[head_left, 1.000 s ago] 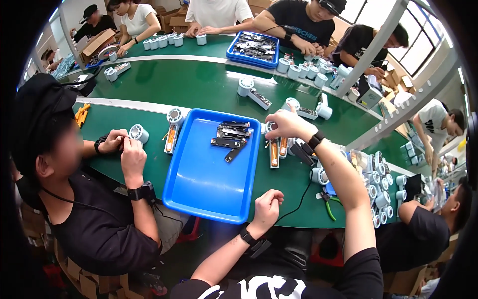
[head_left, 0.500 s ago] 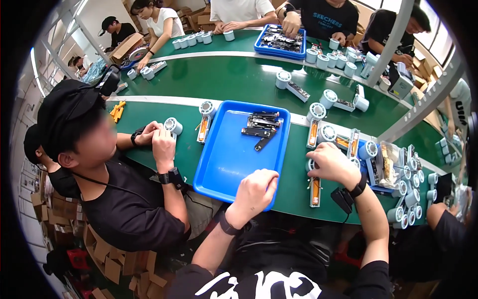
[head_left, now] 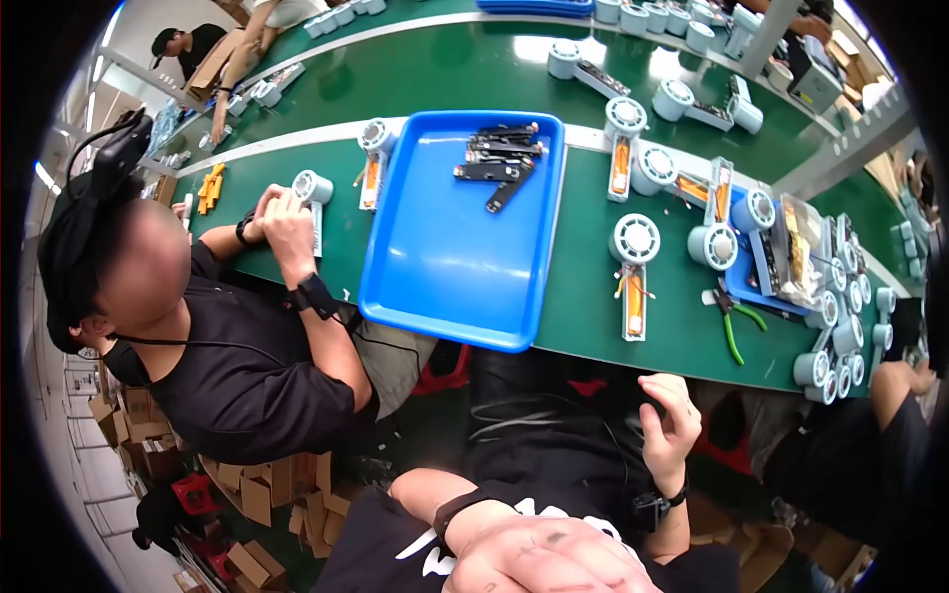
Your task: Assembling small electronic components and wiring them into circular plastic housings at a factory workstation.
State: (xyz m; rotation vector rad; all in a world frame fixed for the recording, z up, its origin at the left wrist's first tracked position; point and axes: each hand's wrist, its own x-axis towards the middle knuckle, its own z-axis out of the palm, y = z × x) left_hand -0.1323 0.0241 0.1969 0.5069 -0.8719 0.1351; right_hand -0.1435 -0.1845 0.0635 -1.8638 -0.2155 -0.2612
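Note:
My left hand (head_left: 554, 555) is raised close in front of my chest, large at the lower edge, its fingers partly cut off by the frame. Off the table's front edge, my right hand (head_left: 674, 427) is lifted with thumb and fingers apart and nothing visible in it. Beyond it on the green table lies a pale blue fan unit (head_left: 636, 239), its round head away from me and its open handle showing an orange cell and thin wires. To its left sits a blue tray (head_left: 450, 267) with several black circuit-board strips (head_left: 491, 172) at its far end.
Green-handled cutters (head_left: 733, 324) lie right of the fan unit. Further right, a blue bin (head_left: 766, 295) holds bagged parts beside several clustered fan units (head_left: 847, 333). A co-worker (head_left: 252, 366) sits at left, handling another fan unit (head_left: 312, 186). Yellow pieces (head_left: 211, 188) lie beyond.
My right hand has left the fan unit and come back toward me. My left hand has left the tray's near edge and risen close to my chest. The view has tilted down.

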